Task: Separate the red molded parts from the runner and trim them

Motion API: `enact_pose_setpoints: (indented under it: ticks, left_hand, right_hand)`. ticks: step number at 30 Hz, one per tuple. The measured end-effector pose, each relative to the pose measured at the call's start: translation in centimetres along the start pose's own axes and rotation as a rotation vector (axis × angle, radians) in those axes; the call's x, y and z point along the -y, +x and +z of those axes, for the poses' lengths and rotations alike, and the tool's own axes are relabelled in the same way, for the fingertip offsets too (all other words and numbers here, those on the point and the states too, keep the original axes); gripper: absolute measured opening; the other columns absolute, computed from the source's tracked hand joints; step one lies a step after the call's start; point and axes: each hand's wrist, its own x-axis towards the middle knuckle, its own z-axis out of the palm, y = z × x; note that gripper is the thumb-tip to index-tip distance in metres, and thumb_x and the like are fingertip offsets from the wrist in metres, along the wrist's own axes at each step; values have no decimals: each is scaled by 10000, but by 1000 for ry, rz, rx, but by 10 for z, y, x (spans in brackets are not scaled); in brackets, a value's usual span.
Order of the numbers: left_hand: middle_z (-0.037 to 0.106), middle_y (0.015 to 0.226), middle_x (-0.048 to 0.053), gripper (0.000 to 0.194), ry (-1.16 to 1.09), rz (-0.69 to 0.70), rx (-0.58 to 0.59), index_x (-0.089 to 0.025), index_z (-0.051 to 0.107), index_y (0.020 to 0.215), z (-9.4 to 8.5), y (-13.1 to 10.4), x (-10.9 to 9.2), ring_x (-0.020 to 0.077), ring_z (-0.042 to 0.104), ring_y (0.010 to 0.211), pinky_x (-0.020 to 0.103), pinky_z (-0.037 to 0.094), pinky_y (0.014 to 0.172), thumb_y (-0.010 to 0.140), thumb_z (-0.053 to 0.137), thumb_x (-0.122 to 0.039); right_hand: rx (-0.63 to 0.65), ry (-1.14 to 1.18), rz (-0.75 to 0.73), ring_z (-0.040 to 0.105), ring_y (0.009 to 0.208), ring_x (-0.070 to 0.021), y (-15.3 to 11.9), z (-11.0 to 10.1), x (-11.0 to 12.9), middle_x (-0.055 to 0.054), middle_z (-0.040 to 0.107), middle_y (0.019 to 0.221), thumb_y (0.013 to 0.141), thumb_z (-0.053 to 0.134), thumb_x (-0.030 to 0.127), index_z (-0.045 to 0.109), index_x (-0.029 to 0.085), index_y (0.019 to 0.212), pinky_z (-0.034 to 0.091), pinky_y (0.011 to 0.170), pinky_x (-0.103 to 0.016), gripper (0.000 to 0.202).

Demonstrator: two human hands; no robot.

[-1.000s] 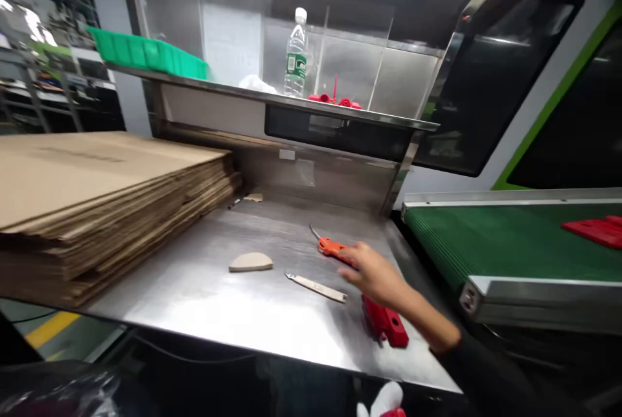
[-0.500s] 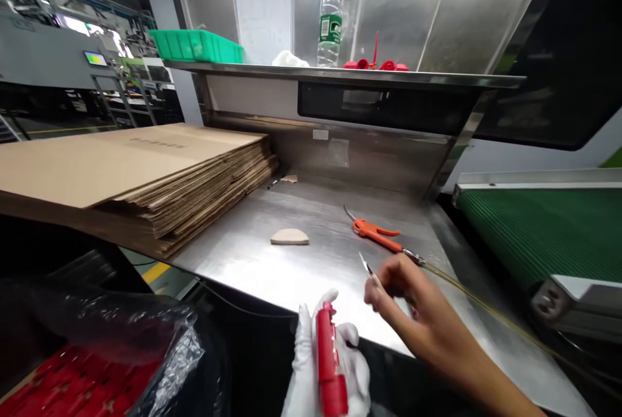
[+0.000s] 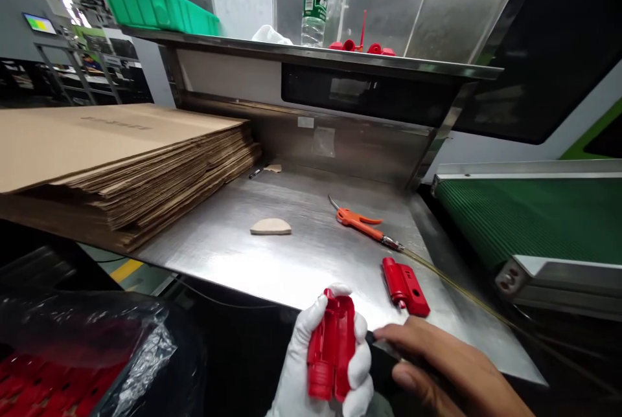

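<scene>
The left hand [image 3: 323, 365], in a white glove, is wrapped around a red plastic part [image 3: 332, 346] just off the near edge of the steel table [image 3: 291, 255]. The part stands nearly upright in the palm: its long axis runs from the wrist end up toward the table, leaning slightly right at the top, with a rounded cap-like end at the bottom and the open, channelled face turned toward the camera.

The bare right hand [image 3: 437, 371] sits just to the right of the part, fingers curled in around a thin metal blade [image 3: 389, 347] whose tip points left toward the red piece; the grip is narrow, and how far the blade reaches into the palm cannot be told.

On the table, a second red plastic part [image 3: 405, 286] lies flat near the front edge, its long axis pointing away and slightly left. Beyond it lies an orange air gun [image 3: 359, 223] with its hose trailing to the right, and a beige wedge [image 3: 271, 227] rests toward the middle. A stack of flat cardboard [image 3: 121, 158] fills the left side.
</scene>
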Motion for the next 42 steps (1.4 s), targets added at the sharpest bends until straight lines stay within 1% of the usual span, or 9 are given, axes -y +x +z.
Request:
enact_pose_setpoints:
  ticks: [4,7,10,16,26,31,36,40,42]
  left_hand:
    - [684,883,88,443,59,-93,47,-281,570,1265,6,-7,-4,137,554,464,215,366,381,945,435,-557]
    - [697,843,98,594,125,-201,32,-221,567,1316,11,-11,-8,153,547,475,252,401,413,875,537,-618]
    - [680,775,83,564,166,-290,25,-189,621,1251,14,-14,-13,156,534,486,254,400,425,875,557,-604]
    - [670,745,111,624,235,-357,-29,-122,648,1195,16,-25,-29,155,540,511,249,389,450,881,522,-646]
    - [728,843,133,620,234,-280,-121,-117,670,1192,6,-34,-37,148,585,533,236,413,498,854,586,-631]
    - [746,939,169,627,238,-272,-111,-133,703,1171,9,-39,-39,304,691,729,352,501,588,801,632,-634]
    - [747,998,179,572,226,-263,-139,-154,700,1189,7,-38,-39,337,697,751,382,503,604,786,674,-560]
    - [749,996,117,465,211,-196,-177,-209,695,1175,4,-32,-41,250,687,733,322,494,609,860,618,-542]
    - [739,940,95,457,226,-197,-195,-193,669,1184,2,-29,-41,193,666,682,294,494,594,908,564,-541]
  right_hand:
    - [-38,134,149,673,1079,-221,9,-1,1,15,694,1194,923,629,448,646,407,1193,587,789,-219,274]
    - [107,304,239,602,1172,-227,22,3,0,-10,592,1332,878,699,455,563,378,1319,553,886,-253,469]
    - [307,465,289,597,1067,-168,38,8,2,16,610,1198,777,823,390,595,339,1254,480,936,-228,531]
    - [450,745,331,392,712,-89,43,25,1,58,465,799,773,825,334,604,212,952,344,625,-196,310]
    - [391,725,300,507,811,-127,40,45,-10,12,594,911,815,786,361,679,210,920,396,694,-218,212]
    - [354,695,308,454,728,-106,47,43,-11,41,558,801,835,765,397,685,196,907,345,631,-217,228]
    - [312,616,302,540,806,-134,50,42,-9,11,637,935,907,665,479,680,236,1080,424,704,-233,298]
    - [240,573,295,489,1282,-190,50,38,-12,-17,560,1364,933,632,486,585,314,1319,367,1086,-290,425]
    - [275,632,307,445,1335,-191,51,35,-15,-1,495,1434,897,695,451,544,348,1360,350,1110,-288,498]
